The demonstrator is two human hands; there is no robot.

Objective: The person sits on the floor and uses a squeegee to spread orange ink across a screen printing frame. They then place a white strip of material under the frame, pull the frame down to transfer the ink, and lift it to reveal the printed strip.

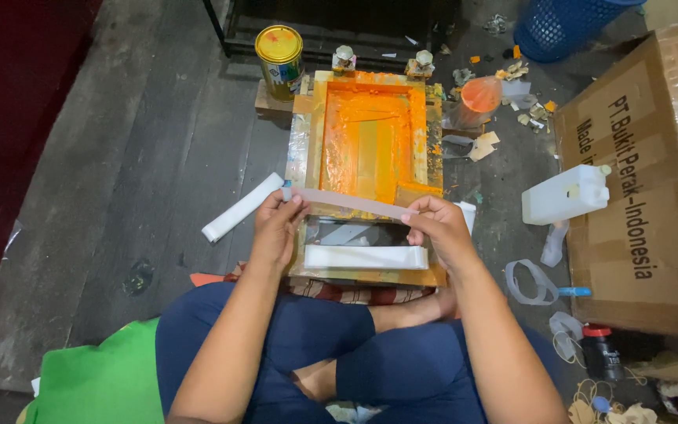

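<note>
L hand & R hand each pinch an end of pale strip, over orange screen frame.

blue basket cut off by top edge, cardboard box by right edge

A large brown cardboard box, wrapped in clear film and printed in black, stands on the wooden floor at the right edge. A white plastic jerrycan with a small label lies just beside the box's left face. A yellow-lidded tin with a blue and white label stands at the far side, and a small black bottle with a red cap sits below the box's near corner.
</note>
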